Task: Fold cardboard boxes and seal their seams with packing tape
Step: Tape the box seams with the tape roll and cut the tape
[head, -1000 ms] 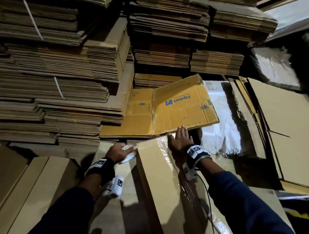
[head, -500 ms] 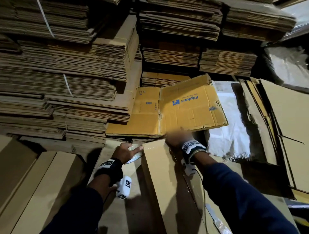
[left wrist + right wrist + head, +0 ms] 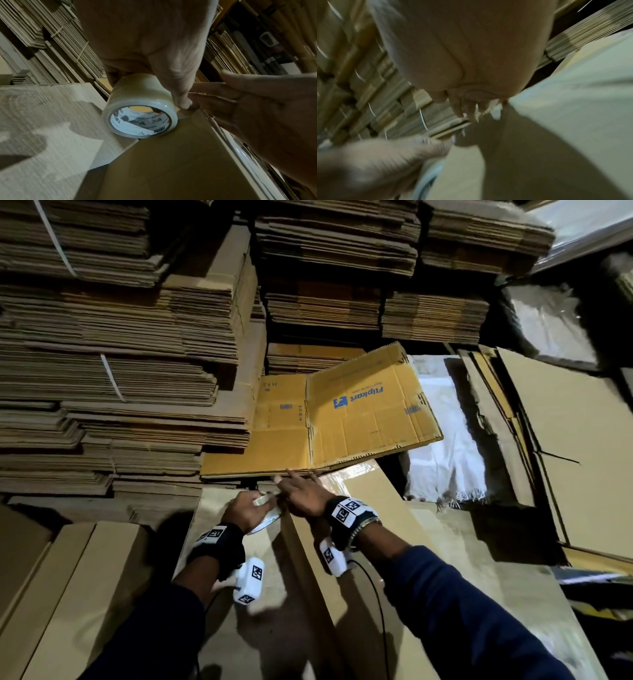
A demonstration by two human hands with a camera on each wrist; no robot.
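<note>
1. Left hand (image 3: 247,511) grips the tape roll (image 3: 139,106), fingers over the top, thumb down its right side. Roll sits against the left face of the folded box (image 3: 346,559), at the box's far top corner.
2. Right hand (image 3: 303,494) reaches across that far corner, index finger extended, the rest loosely spread. Fingertips (image 3: 194,93) meet the left thumb at the roll's edge. Cannot tell if they pinch the tape end; the right wrist view is blurred.
3. Box top edge runs from the hands back toward the person; glossy tape (image 3: 356,474) already covers the far end of the top face.
4. Far side: a flat yellow carton (image 3: 363,412) overhangs right at the box's end, almost touching the fingers. No slack forward.
5. Left: stacked flat cardboard (image 3: 120,354) walls that side; a flat sheet (image 3: 44,121) lies under the roll.
6. Right: white sack (image 3: 442,453), leaning sheets (image 3: 565,440) past it.
</note>
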